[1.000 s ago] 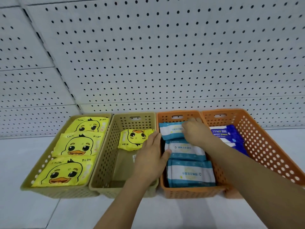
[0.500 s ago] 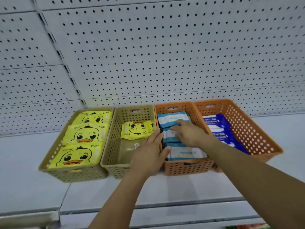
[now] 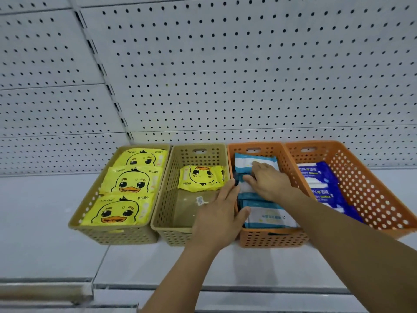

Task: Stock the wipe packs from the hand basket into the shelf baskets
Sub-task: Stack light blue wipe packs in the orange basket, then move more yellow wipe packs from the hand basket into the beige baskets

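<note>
The shelf (image 3: pixel 45 233) is a flat, pale grey deck made of two panels. A seam (image 3: pixel 100 265) between the panels runs from near to far, left of centre. A front rail (image 3: pixel 259 289) edges the near side.

Four perforated plastic baskets stand directly on the deck in one row, from left to right, toward its far side:

1. Left tan basket (image 3: pixel 117 237), on the left panel.
2. Second tan basket (image 3: pixel 168 199), just beside the first, rims touching.
3. Left orange basket (image 3: pixel 270 240), against the second tan basket.
4. Right orange basket (image 3: pixel 372 199), beside the third and angled slightly outward at its near end.

All four stand upright on their bases, long sides running near to far.
</note>
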The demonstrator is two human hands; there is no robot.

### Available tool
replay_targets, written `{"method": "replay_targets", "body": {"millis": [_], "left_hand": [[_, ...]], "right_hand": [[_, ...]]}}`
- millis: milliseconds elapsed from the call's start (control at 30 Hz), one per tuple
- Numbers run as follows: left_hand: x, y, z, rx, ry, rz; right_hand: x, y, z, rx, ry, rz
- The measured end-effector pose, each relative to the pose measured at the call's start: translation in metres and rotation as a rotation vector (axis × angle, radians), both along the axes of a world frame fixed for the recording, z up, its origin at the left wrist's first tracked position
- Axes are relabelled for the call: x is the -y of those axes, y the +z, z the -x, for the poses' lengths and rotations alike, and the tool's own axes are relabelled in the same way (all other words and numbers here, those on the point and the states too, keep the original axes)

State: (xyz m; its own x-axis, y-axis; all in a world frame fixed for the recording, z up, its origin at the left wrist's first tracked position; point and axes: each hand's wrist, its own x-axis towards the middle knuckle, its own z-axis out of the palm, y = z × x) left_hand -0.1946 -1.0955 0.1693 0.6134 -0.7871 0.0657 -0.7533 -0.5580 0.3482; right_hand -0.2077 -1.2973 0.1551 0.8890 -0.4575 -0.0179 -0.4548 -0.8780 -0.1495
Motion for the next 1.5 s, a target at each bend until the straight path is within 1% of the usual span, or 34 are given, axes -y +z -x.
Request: {"method": "replay_targets", "body": {"millis": [100, 200, 300, 333, 367, 433, 467, 500, 533, 600, 667, 733, 867, 933, 1033, 1100, 1233, 1400, 1500], "left_hand": [[0.001, 0.0, 0.0, 0.001, 0.006, -0.011], [-0.002, 0.001, 0.003, -0.006, -0.012, -0.024], [-0.014, 0.001, 0.01, 0.033, -0.018, -0.065], [-0.021, 0.001, 0.014, 0.054, -0.008, -0.075], [-0.032, 0.0, 0.021, 0.078, 0.0, -0.076], [-0.056, -0.007, 0.039, 0.133, 0.001, -0.034], [-0.071, -0.013, 0.051, 0.149, -0.004, 0.02], [-0.087, -0.019, 0.062, 0.149, -0.006, 0.086], [-0.103, -0.025, 0.075, 0.133, 0.002, 0.15], [-0.137, -0.035, 0.099, 0.072, 0.045, 0.224], [-0.171, -0.042, 0.126, 0.011, 0.097, 0.226], [-0.206, -0.048, 0.151, -0.041, 0.155, 0.22], [-0.272, -0.065, 0.19, -0.151, 0.229, 0.148], [-0.301, -0.077, 0.2, -0.189, 0.26, 0.125], [-0.344, -0.09, 0.21, -0.233, 0.332, 0.072], [-0.377, -0.099, 0.212, -0.265, 0.361, -0.001], [-0.457, -0.112, 0.204, -0.297, 0.399, -0.083], [-0.591, -0.116, 0.181, -0.326, 0.537, -0.069], [-0.683, -0.118, 0.161, -0.373, 0.617, -0.066]], "right_hand": [[0.005, 0.0, 0.004, -0.041, 0.051, -0.101], [-0.006, 0.009, 0.018, 0.056, 0.06, -0.206], [-0.036, 0.021, 0.051, 0.087, 0.003, -0.358], [-0.05, 0.023, 0.066, 0.089, -0.015, -0.378], [-0.067, 0.025, 0.083, 0.089, -0.021, -0.355], [-0.098, 0.02, 0.117, 0.121, 0.01, -0.155], [-0.113, 0.015, 0.134, 0.17, 0.038, -0.058], [-0.129, 0.009, 0.151, 0.238, 0.063, -0.022], [-0.144, 0.002, 0.166, 0.307, 0.076, -0.046], [-0.173, -0.01, 0.193, 0.421, 0.063, -0.195], [-0.204, -0.024, 0.217, 0.483, 0.056, -0.301], [-0.236, -0.038, 0.239, 0.511, 0.058, -0.358], [-0.296, -0.058, 0.27, 0.44, 0.081, -0.417], [-0.321, -0.066, 0.278, 0.391, 0.123, -0.4], [-0.355, -0.076, 0.283, 0.247, 0.166, -0.382], [-0.38, -0.08, 0.279, 0.13, 0.223, -0.366], [-0.445, -0.09, 0.254, -0.01, 0.338, -0.368], [-0.569, -0.101, 0.204, -0.039, 0.412, -0.395], [-0.654, -0.108, 0.171, -0.046, 0.426, -0.456]]}}
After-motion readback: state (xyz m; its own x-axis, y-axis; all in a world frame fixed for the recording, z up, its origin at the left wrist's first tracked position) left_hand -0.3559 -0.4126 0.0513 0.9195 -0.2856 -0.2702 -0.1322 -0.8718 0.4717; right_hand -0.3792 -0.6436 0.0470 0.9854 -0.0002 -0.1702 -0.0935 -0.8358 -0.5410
